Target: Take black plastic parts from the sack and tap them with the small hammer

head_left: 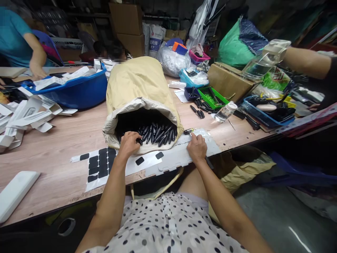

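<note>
L hand (129, 143) at blk pcs (158, 134) in sack (139, 80); R hand (197, 146) grip unclear.

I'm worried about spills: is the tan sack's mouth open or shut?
Open. The tan sack lies with its pale rim gaping, and many black pieces show inside, by the left hand.

Wood-grain table (79, 131) under sack (139, 79), basin (76, 94), cartons (29, 114)
</note>
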{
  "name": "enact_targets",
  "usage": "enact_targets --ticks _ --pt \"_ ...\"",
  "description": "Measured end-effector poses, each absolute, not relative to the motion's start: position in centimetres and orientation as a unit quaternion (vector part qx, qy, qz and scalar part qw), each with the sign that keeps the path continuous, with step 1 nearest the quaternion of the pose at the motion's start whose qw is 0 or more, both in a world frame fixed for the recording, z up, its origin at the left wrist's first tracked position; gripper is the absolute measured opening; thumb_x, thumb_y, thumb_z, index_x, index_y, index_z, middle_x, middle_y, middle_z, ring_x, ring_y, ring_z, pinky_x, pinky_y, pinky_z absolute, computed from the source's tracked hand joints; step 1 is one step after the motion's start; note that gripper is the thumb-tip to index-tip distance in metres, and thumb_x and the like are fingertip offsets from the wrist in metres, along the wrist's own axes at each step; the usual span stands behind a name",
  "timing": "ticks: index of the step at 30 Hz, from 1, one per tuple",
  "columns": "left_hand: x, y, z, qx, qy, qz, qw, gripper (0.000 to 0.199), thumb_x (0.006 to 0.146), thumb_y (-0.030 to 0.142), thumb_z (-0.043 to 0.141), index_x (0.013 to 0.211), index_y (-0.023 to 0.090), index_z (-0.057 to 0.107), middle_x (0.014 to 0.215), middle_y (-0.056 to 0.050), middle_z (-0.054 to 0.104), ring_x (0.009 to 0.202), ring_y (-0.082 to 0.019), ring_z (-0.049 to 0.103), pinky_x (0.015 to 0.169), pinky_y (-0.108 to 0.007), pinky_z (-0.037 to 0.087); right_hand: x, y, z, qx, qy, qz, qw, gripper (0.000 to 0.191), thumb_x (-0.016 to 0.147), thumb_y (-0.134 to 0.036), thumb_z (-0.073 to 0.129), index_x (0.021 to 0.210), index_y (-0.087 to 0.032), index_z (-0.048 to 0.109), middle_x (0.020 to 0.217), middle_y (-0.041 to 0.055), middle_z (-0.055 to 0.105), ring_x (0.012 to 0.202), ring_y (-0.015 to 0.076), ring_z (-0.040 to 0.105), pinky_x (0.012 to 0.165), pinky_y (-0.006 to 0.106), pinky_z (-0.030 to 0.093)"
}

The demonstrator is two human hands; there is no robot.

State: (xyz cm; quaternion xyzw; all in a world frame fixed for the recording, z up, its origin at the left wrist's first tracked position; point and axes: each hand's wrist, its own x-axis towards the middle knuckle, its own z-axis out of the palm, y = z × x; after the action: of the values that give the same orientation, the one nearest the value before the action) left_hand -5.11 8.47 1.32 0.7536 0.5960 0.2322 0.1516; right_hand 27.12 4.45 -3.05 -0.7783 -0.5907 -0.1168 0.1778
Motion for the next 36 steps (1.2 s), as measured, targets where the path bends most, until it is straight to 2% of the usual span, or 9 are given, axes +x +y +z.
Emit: enact_targets --ticks 5,12,19,24,30,32,36 --pt "-5.4 8.6 1.6 0.787 0.572 0.199 0.123 0.030 0.064 0.009 0.061 0.083 0.028 0.075 0.101 -0.007 0.067 0.110 -0.033 0.053 0.097 -0.050 0.041 27.0 4.5 -3.0 -0.778 -0.591 -0.121 0.179 0.042 0.086 -0.014 0.047 0.124 -0.017 0.066 0.095 0.0123 0.055 0.087 0.0260 0.048 0.069 0.034 0.038" --pt "-5.2 7.2 3.4 0.811 0.537 0.208 0.104 0.017 0.072 0.017 0.065 0.086 0.026 0.069 0.092 -0.005 0.071 0.109 -0.030 0.055 0.101 -0.048 0.035 26.9 4.6 -2.9 -0.783 -0.589 -0.116 0.162 0.041 0.086 -0.015 0.049 0.124 -0.016 0.065 0.096 0.0126 0.054 0.089 0.0261 0.048 0.070 0.033 0.036" --pt "-1.8 3.6 2.7 0.829 0.497 0.198 0.166 0.013 0.080 0.026 0.064 0.092 0.025 0.070 0.087 -0.002 0.071 0.089 -0.024 0.058 0.083 -0.037 0.043 26.8 4.8 -3.0 -0.787 -0.582 -0.119 0.168 0.040 0.088 -0.013 0.048 0.123 -0.016 0.067 0.095 0.0121 0.056 0.087 0.0249 0.049 0.068 0.032 0.037" --pt "-0.8 2.4 -0.5 0.797 0.508 0.250 0.208 0.016 0.084 0.025 0.064 0.097 0.024 0.071 0.090 -0.004 0.070 0.091 -0.024 0.058 0.083 -0.038 0.046 27.0 4.5 -2.1 -0.795 -0.551 -0.055 0.246 0.038 0.089 -0.013 0.046 0.119 -0.019 0.070 0.094 0.0108 0.058 0.087 0.0241 0.053 0.070 0.032 0.041" --pt "-1.1 2.4 -2.0 0.781 0.502 0.301 0.219 0.012 0.082 0.026 0.069 0.094 0.024 0.072 0.088 -0.003 0.068 0.091 -0.024 0.057 0.086 -0.039 0.047 23.7 0.0 -0.1 -0.713 -0.534 0.031 0.453 0.037 0.096 -0.025 0.043 0.126 -0.018 0.063 0.097 0.0084 0.065 0.085 0.0204 0.059 0.078 0.032 0.050" --pt "-1.0 2.6 -2.2 0.778 0.501 0.311 0.217 0.012 0.082 0.026 0.069 0.093 0.023 0.073 0.088 -0.003 0.066 0.089 -0.023 0.057 0.085 -0.038 0.048 21.7 -1.9 0.2 -0.656 -0.581 0.092 0.472 0.035 0.097 -0.030 0.046 0.125 -0.019 0.064 0.095 0.0066 0.067 0.083 0.0188 0.061 0.077 0.031 0.053" --pt "-0.8 2.7 -2.6 0.773 0.504 0.327 0.205 0.013 0.083 0.025 0.070 0.094 0.024 0.076 0.086 -0.003 0.061 0.087 -0.021 0.056 0.083 -0.037 0.048 18.6 -4.0 0.0 -0.585 -0.654 0.140 0.459 0.033 0.097 -0.027 0.046 0.120 -0.021 0.068 0.098 0.0072 0.070 0.092 0.0186 0.066 0.083 0.030 0.055"
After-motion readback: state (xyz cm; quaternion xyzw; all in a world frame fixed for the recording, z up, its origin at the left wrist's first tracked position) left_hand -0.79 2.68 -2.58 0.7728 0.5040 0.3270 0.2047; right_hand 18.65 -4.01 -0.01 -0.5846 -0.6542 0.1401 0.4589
